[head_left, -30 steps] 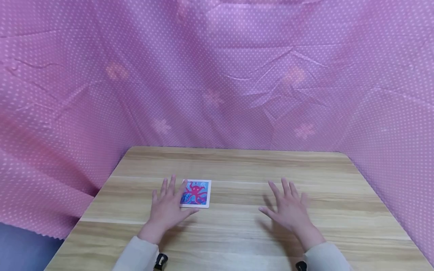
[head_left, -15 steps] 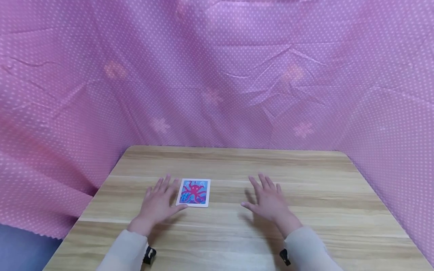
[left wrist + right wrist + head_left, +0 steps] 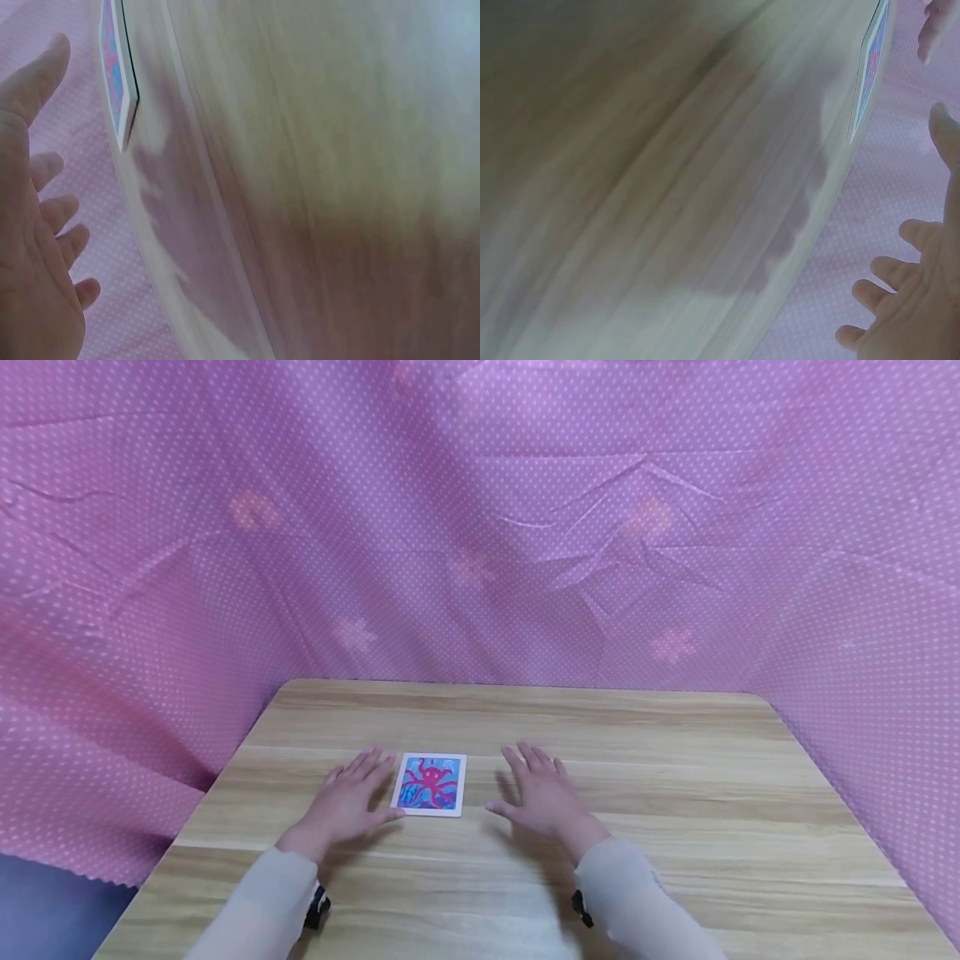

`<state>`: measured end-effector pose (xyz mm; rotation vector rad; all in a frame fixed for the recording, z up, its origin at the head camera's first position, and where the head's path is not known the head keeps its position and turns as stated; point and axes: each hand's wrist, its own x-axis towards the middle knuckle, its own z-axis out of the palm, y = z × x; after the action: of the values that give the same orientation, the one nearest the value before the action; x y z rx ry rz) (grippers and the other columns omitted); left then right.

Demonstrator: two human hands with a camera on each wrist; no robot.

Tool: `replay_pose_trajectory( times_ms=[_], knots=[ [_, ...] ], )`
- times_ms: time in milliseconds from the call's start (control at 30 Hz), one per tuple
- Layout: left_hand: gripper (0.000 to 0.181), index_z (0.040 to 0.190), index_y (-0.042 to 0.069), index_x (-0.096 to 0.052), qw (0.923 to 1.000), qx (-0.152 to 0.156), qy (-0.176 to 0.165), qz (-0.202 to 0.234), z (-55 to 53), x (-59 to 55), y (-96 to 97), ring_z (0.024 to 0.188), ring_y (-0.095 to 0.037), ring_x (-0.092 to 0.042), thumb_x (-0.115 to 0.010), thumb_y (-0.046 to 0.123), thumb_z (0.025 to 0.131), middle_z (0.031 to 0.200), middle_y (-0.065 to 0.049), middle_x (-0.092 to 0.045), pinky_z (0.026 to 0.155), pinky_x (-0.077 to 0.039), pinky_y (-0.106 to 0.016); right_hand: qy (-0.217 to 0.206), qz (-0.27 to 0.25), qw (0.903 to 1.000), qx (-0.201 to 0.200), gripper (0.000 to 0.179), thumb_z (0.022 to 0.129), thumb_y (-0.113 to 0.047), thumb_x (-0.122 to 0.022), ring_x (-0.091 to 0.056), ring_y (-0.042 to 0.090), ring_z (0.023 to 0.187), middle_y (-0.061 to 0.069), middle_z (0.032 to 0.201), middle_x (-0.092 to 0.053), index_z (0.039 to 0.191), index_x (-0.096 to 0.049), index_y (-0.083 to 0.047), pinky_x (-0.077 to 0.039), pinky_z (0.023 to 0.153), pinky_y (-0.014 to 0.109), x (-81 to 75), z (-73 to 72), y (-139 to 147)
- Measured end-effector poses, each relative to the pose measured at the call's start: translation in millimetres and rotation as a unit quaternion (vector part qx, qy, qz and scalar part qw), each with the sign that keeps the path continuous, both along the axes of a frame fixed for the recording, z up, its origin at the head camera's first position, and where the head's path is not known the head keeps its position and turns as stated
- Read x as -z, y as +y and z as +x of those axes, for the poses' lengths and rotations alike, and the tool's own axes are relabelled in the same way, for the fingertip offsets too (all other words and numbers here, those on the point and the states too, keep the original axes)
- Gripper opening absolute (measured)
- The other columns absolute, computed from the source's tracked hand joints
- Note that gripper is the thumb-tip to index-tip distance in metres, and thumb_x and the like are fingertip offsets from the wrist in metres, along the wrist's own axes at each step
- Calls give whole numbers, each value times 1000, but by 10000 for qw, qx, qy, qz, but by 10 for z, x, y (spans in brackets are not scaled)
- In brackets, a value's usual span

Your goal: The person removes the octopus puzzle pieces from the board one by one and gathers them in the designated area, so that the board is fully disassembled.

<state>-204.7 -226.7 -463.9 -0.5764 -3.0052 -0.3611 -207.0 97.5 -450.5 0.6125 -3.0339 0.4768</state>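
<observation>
A square white-bordered card (image 3: pixel 429 785) with a pink octopus on a blue ground lies flat on the wooden table, left of its middle. My left hand (image 3: pixel 347 799) hovers at the card's left side, fingers spread, thumb tip right at its lower left corner in the head view. To the right of the card, a short gap away, my right hand (image 3: pixel 542 793) is held palm down with spread fingers and holds nothing. Both wrist views show the card edge-on, the left one its near corner (image 3: pixel 118 82), and shadows of the hands fall on the wood.
The wooden table (image 3: pixel 675 777) has rounded far corners. Pink polka-dot cloth (image 3: pixel 480 543) hangs behind it and along both sides. A black strap piece (image 3: pixel 317 907) shows at the left cuff and another black piece (image 3: pixel 582 910) at the right.
My right hand has moved left, closer to the card. The left hand has drawn back slightly left, uncovering the card's left part. The card stays where it was.
</observation>
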Motion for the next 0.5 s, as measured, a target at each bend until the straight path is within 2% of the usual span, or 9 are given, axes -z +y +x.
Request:
replay_pose_trajectory(
  times_ms=[200,500],
  knots=[
    [87,149,10,-32,9996,222,-179,36,-43,-31,-39,139,-38,-21,-63,58,83,154,-16,-23,108,-14,-62,-145,123,9996,-204,89,85,-63,-57,-21,36,139,16,154,-22,152,-24,-14,-19,109,58,-16,-72,-208],
    [82,148,12,-34,9975,398,-589,-1,-128,-3,-92,140,-36,-20,-60,57,85,154,-12,-24,109,-15,-58,-593,135,9977,-306,92,84,-64,-56,-18,30,141,10,156,-19,153,-21,-14,-17,111,52,2,-132,-423]
  ],
)
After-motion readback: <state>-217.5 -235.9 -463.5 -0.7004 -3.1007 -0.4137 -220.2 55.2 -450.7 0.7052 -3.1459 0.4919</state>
